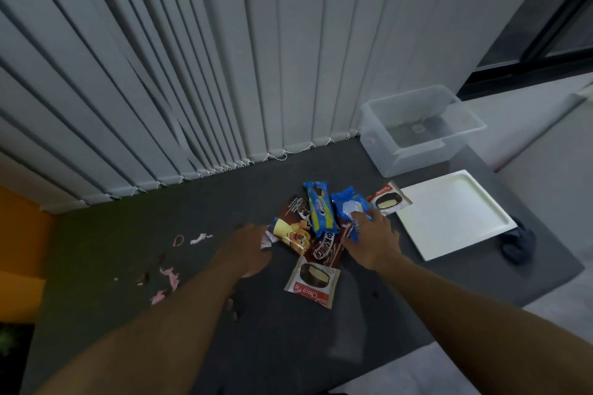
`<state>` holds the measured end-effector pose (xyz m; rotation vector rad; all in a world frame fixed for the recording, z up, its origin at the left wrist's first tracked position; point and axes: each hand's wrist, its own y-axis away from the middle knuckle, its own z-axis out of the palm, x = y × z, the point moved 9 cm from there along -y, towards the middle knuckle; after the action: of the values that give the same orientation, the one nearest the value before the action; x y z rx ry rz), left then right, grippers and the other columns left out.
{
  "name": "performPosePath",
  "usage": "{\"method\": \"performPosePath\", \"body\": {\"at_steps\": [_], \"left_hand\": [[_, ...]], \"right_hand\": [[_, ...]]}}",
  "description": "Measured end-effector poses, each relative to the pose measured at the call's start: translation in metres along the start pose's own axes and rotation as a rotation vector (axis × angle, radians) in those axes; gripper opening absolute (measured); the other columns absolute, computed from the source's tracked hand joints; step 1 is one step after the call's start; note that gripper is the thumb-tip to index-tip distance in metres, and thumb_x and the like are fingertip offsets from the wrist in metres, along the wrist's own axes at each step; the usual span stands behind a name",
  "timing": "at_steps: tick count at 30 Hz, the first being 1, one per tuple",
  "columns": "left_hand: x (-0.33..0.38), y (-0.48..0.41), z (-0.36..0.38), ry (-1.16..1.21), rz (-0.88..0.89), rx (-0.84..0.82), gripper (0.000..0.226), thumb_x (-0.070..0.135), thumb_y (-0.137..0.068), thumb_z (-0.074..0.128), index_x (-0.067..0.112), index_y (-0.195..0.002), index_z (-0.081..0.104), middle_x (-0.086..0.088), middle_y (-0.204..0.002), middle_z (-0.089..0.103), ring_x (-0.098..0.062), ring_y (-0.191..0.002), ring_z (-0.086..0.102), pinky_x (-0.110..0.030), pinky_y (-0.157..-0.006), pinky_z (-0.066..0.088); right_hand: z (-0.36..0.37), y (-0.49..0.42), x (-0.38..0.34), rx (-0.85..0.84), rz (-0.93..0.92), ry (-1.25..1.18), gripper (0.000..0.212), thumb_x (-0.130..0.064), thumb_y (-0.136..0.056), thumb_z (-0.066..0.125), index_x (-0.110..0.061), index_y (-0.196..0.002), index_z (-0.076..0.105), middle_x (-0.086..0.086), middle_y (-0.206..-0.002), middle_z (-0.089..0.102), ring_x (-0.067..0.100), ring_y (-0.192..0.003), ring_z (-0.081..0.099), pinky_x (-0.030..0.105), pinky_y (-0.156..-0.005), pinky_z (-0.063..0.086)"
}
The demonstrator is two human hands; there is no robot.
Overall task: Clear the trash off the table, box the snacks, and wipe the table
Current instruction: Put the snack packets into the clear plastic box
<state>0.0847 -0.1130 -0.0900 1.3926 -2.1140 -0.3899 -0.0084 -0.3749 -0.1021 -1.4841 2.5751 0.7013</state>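
Two bare forearms are coming in from the bottom edge over the dark table (282,349). The left hand (247,248) is sitting at frame centre, blurred, fingers touching the left edge of the snack pile; cannot tell whether it is gripping anything. The right hand (373,239) is reaching in just right of centre, fingers curling over the blue packet (345,204) with the thumb at its lower edge, pinching it. The near Choco Pie packet (313,280) is lying flat at the bottom of the pile, between the two arms. Just above it the Koko Krunch packet (324,252) is lying tilted, partly under the brown and yellow packet (293,228). The Oreo packet (319,208) is lying on top of the pile, touching the blue packet's left side. Pink scraps (167,276) are lying scattered at centre left, apart from the snacks. The far Choco Pie packet (389,200) is lying just right of the right hand's fingertips, overlapping the corner of the white tray (455,218) at right. A dark cloth (518,244) is peeking out from under the tray's right corner. The clear box (385,151) is standing upper right of the tray, open on top, no snacks showing inside. Grey vertical blinds (192,58) are hanging behind, filling the upper frame.
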Motion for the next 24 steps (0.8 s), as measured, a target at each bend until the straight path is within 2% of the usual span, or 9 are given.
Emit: {"method": "performPosePath", "body": {"at_steps": [2, 5, 11, 15, 18, 21, 24], "left_hand": [[0.002, 0.000, -0.005, 0.006, 0.015, 0.010, 0.053, 0.042, -0.086, 0.058, 0.022, -0.135, 0.052, -0.008, -0.140, 0.052, -0.029, -0.125, 0.053, -0.046, -0.104, 0.046], [0.010, 0.006, -0.010, 0.027, 0.043, 0.022, 0.050, 0.040, -0.088, 0.058, 0.022, -0.134, 0.053, -0.005, -0.136, 0.052, -0.027, -0.123, 0.053, -0.040, -0.103, 0.045], [0.021, 0.006, 0.007, 0.024, 0.098, -0.006, 0.066, 0.039, -0.095, 0.058, 0.020, -0.153, 0.035, -0.007, -0.154, 0.038, -0.025, -0.138, 0.042, -0.039, -0.113, 0.037], [0.029, 0.006, 0.008, 0.015, 0.106, -0.013, 0.067, 0.037, -0.097, 0.056, 0.018, -0.155, 0.030, -0.009, -0.160, 0.029, -0.025, -0.144, 0.035, -0.038, -0.116, 0.033], [0.037, 0.005, 0.005, 0.011, 0.119, -0.015, 0.058, 0.034, -0.096, 0.057, 0.018, -0.149, 0.040, -0.009, -0.151, 0.039, -0.026, -0.139, 0.042, -0.037, -0.112, 0.038], [0.047, -0.003, 0.000, 0.044, 0.129, 0.006, 0.039, 0.033, -0.092, 0.059, 0.024, -0.129, 0.055, -0.006, -0.127, 0.052, -0.027, -0.123, 0.054, -0.039, -0.102, 0.046], [0.062, -0.011, -0.002, 0.066, 0.126, 0.011, 0.050, 0.041, -0.091, 0.061, 0.026, -0.137, 0.050, -0.005, -0.131, 0.051, -0.025, -0.123, 0.054, -0.040, -0.101, 0.047]], "right_hand": [[-0.006, 0.006, -0.002, 0.010, 0.004, -0.007, 0.072, -0.057, -0.088, 0.061, -0.030, -0.149, 0.032, 0.009, -0.160, 0.021, 0.032, -0.147, 0.020, 0.058, -0.114, 0.027], [-0.010, 0.017, -0.004, 0.014, -0.005, -0.074, 0.072, -0.055, -0.088, 0.063, -0.029, -0.149, 0.033, 0.009, -0.159, 0.022, 0.032, -0.142, 0.029, 0.056, -0.110, 0.038], [-0.013, 0.036, 0.005, 0.037, -0.004, -0.091, 0.071, -0.050, -0.086, 0.065, -0.027, -0.147, 0.037, 0.009, -0.152, 0.031, 0.031, -0.133, 0.042, 0.051, -0.103, 0.046], [-0.022, 0.040, 0.015, 0.076, 0.022, -0.110, 0.068, -0.050, -0.086, 0.065, -0.028, -0.145, 0.039, 0.009, -0.146, 0.038, 0.028, -0.126, 0.047, 0.047, -0.098, 0.050], [-0.030, 0.041, 0.022, 0.103, 0.038, -0.112, 0.069, -0.050, -0.088, 0.064, -0.027, -0.147, 0.037, 0.008, -0.144, 0.041, 0.027, -0.125, 0.047, 0.043, -0.098, 0.049], [-0.034, 0.036, 0.033, 0.084, 0.059, -0.116, 0.072, -0.053, -0.088, 0.064, -0.027, -0.148, 0.035, 0.007, -0.146, 0.039, 0.026, -0.128, 0.045, 0.045, -0.101, 0.048], [-0.037, 0.026, 0.044, 0.059, 0.066, -0.116, 0.072, -0.050, -0.087, 0.067, -0.025, -0.147, 0.037, 0.007, -0.148, 0.038, 0.027, -0.131, 0.044, 0.046, -0.103, 0.047]]}}
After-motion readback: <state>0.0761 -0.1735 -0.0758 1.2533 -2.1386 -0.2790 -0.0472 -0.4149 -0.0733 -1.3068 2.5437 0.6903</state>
